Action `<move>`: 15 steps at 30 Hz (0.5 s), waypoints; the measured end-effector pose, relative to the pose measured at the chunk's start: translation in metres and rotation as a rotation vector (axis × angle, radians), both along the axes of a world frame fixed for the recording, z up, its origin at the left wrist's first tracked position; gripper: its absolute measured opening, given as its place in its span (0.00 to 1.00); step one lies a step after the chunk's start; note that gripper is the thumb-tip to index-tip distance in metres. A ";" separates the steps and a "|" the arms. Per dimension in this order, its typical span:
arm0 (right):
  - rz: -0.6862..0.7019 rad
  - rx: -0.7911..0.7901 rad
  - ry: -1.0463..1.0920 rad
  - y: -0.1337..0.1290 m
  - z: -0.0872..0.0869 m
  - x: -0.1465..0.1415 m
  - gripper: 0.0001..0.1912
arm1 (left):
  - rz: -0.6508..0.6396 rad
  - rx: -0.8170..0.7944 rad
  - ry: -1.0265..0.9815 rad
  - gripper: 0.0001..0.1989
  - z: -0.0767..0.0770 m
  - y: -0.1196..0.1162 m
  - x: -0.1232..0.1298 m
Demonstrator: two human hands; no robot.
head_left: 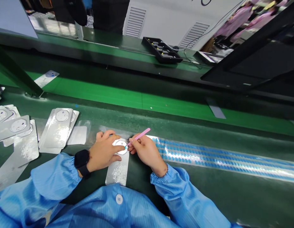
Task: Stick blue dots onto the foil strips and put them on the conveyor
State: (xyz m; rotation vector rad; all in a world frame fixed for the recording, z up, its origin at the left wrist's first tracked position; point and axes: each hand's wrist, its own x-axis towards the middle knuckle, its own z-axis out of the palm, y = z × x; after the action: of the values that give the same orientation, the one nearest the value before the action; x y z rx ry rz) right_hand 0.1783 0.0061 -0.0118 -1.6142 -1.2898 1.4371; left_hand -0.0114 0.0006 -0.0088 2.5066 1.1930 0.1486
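- At the left end of the green bench (208, 196), pale plates (25, 152) lie overlapped at odd angles, each visible round face turned up, seemingly put down without squaring.
- Right of them, a neater stack (56, 134) overlaps more closely, perhaps to save room; beside it lies a clear film piece (80, 134).
- Near the middle, the left hand (101, 153) lies over the upper part of a single plate (117, 174), fingers spread, the index finger reaching to a blue dot on its round face; this probably steadies the plate, which lies flat close to the person's body.
- From the right, the right hand (147, 152) pinches pink tweezers (143, 133) between thumb and fingers, slanting the tip down beside that dot, likely for fine control; whether the tip grips the dot, I cannot tell.
- Farther right, a long strip of blue dots (222, 160) runs out from beside the right hand, presumably within easy reach.
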 end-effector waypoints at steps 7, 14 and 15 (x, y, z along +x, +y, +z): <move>0.016 0.007 0.017 0.001 -0.004 0.001 0.09 | 0.025 0.024 0.025 0.12 0.004 -0.002 0.002; 0.230 0.739 -0.361 -0.022 0.002 0.018 0.08 | 0.030 0.036 0.008 0.14 0.001 -0.002 0.004; 0.343 0.784 -0.458 -0.026 0.002 0.018 0.10 | 0.032 0.043 0.003 0.15 0.001 -0.002 0.004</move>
State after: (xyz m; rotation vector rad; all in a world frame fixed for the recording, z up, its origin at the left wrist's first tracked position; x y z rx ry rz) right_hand 0.1964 -0.0195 -0.0102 -1.2271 -2.1293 0.5650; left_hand -0.0074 -0.0010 -0.0077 2.5263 1.2442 0.1799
